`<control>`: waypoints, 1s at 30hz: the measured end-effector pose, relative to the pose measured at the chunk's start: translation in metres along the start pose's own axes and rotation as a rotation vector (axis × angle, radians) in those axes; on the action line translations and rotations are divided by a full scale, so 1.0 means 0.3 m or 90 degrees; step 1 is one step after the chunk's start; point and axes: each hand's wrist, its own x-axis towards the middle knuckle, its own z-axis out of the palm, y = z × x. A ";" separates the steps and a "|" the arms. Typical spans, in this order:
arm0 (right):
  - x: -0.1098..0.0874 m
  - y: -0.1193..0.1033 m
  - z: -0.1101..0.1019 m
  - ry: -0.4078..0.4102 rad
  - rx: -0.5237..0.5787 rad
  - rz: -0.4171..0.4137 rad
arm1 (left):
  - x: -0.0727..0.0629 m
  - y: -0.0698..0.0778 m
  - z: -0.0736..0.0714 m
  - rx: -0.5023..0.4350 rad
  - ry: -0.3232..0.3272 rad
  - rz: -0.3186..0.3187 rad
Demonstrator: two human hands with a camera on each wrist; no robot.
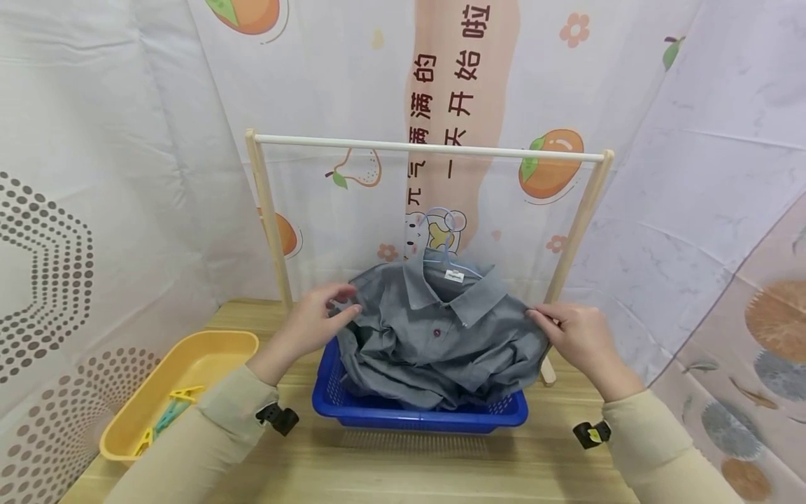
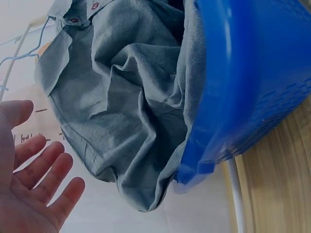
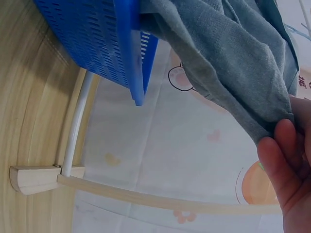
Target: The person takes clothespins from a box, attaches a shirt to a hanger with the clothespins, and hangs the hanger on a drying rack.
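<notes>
A grey collared shirt (image 1: 434, 336) lies bunched in a blue plastic basket (image 1: 409, 420), its collar raised at the back. Through the neck runs a light blue hanger (image 1: 448, 238), hook upward. My right hand (image 1: 576, 332) pinches the shirt's shoulder between thumb and fingers; the right wrist view shows the pinched grey cloth (image 3: 243, 73) close up. At the other shoulder is my left hand (image 1: 315, 318), fingers apart and loosely bent. In the left wrist view that hand (image 2: 34, 179) holds nothing, with a gap between its fingers and the cloth.
Behind the basket stands a wooden rack with a white crossbar (image 1: 428, 147). A yellow tray (image 1: 214, 343) with several yellow and teal clothespins (image 1: 170, 413) sits at the left of the wooden table (image 1: 378, 476). Printed curtains (image 1: 352, 77) hang around the table.
</notes>
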 end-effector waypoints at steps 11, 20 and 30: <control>0.015 0.003 -0.014 0.016 -0.005 -0.016 | -0.001 0.004 -0.028 -0.004 0.011 0.017; 0.016 0.004 -0.029 0.038 0.002 -0.020 | -0.005 0.021 -0.049 0.006 0.027 0.024; 0.028 0.003 -0.045 0.065 0.007 -0.024 | -0.010 0.025 -0.075 -0.005 0.050 0.044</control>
